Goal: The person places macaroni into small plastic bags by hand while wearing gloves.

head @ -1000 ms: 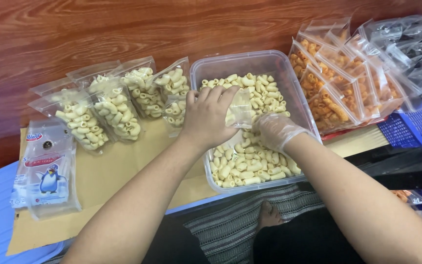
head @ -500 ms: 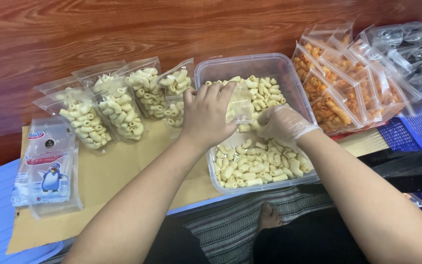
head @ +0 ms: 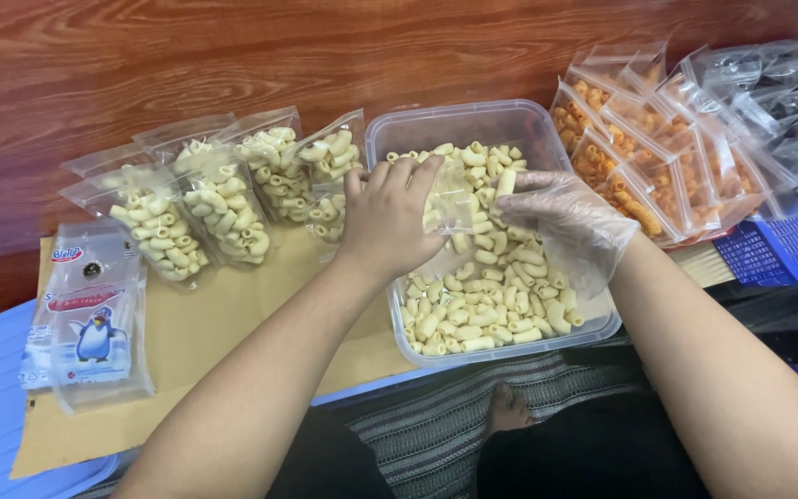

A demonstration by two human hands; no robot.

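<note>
A clear plastic tub (head: pixel 473 125) holds pale tube-shaped snack pieces (head: pixel 487 305). Over it, my left hand (head: pixel 390 217), bare, holds a small clear bag (head: pixel 450 208) by its mouth. Wearing a thin clear glove, my right hand (head: pixel 565 226) sits beside the bag, fingers at its opening and on the pieces; whether it holds any pieces is hidden. Filled bags of the same pale snack (head: pixel 219 199) lie in a row left of the tub.
Bags of orange snack (head: pixel 644 162) lie right of the tub, with dark bags (head: pixel 773 88) behind them and a blue basket (head: pixel 787 249) at the right edge. A stack of empty printed bags (head: pixel 90 314) rests on brown cardboard (head: pixel 205 342). A bare foot (head: pixel 510 411) shows below.
Both hands have stayed over the tub with the clear bag between them, and my right hand has closed in to the bag's mouth. The view has shifted a little.
</note>
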